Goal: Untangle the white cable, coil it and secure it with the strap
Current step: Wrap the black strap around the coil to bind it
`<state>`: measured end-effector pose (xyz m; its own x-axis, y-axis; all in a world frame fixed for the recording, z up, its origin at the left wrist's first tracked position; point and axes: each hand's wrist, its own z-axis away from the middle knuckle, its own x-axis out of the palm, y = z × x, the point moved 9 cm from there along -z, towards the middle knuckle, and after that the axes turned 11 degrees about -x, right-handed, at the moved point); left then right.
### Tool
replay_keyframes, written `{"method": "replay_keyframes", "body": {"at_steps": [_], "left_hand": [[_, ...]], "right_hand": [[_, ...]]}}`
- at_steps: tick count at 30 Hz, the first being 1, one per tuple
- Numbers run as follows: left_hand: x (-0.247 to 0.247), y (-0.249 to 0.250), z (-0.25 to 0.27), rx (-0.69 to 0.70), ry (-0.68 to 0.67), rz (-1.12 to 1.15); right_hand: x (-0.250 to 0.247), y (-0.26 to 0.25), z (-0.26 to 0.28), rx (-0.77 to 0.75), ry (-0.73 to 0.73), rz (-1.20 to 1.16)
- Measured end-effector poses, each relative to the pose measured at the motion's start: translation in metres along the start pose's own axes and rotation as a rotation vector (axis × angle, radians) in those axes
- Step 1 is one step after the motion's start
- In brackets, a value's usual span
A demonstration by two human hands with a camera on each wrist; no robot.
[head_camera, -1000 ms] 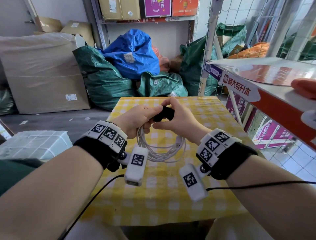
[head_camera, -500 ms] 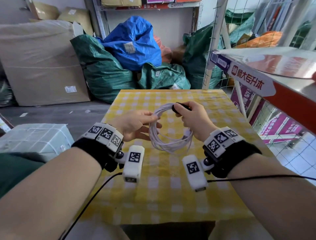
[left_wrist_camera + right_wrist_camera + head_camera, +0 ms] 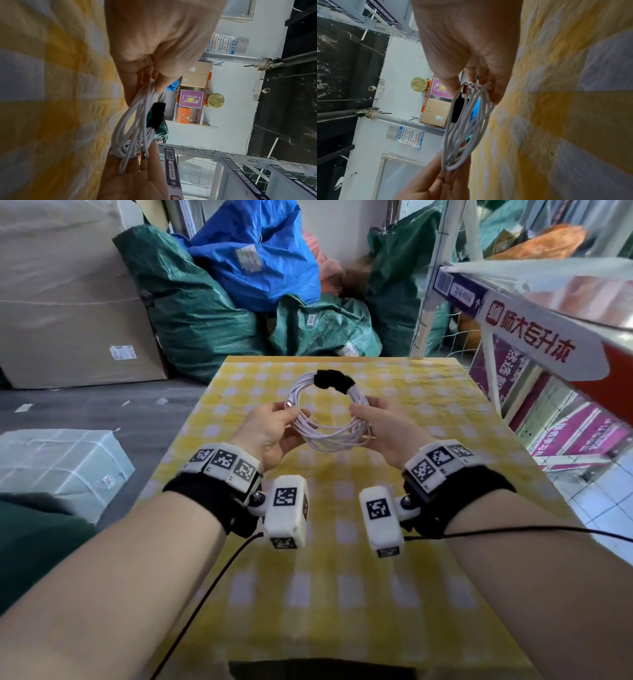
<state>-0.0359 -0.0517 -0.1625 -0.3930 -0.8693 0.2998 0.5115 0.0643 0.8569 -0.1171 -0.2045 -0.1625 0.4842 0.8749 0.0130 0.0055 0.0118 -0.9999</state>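
Your left hand (image 3: 270, 428) and right hand (image 3: 383, 422) pinch the white cable (image 3: 329, 436); the strap (image 3: 334, 380) at twelve o'clock looks bunched and could slip, loosening the coil.

cable (image 3: 329, 436): white, wound in several loops
strap (image 3: 334, 380): black, on the far side of the coil
desk cloth (image 3: 342, 594): yellow and white check
wrist bands (image 3: 455, 491): black, carrying white blocks printed with black square codes
sacks beyond the desk's far edge (image 3: 191, 302): dark green, with one bright blue sack (image 3: 260, 251) on top
big box (image 3: 68, 302): beige
shelf sign off the desk's right edge (image 3: 534, 344): white, red characters
boxes under it (image 3: 582, 436): purple
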Motion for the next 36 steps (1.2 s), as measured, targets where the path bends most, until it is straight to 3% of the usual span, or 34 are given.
{"method": "replay_keyframes", "body": {"at_steps": [6,10,29,36], "left_hand": [[0.002,-0.012,-0.028,-0.056,0.013,-0.190],[0.000,-0.018,-0.040,-0.016,0.022,-0.265],[-0.012,-0.021,-0.044,0.097,0.049,-0.156],[-0.014,-0.018,-0.041,0.083,0.059,-0.009]], "right_hand": [[-0.015,0.011,-0.022,-0.098,0.061,0.051],[-0.025,0.029,-0.030,-0.121,0.100,0.146],[-0.020,0.035,-0.029,-0.114,-0.007,-0.062],[-0.024,0.041,-0.034,-0.050,0.033,-0.123]]}}
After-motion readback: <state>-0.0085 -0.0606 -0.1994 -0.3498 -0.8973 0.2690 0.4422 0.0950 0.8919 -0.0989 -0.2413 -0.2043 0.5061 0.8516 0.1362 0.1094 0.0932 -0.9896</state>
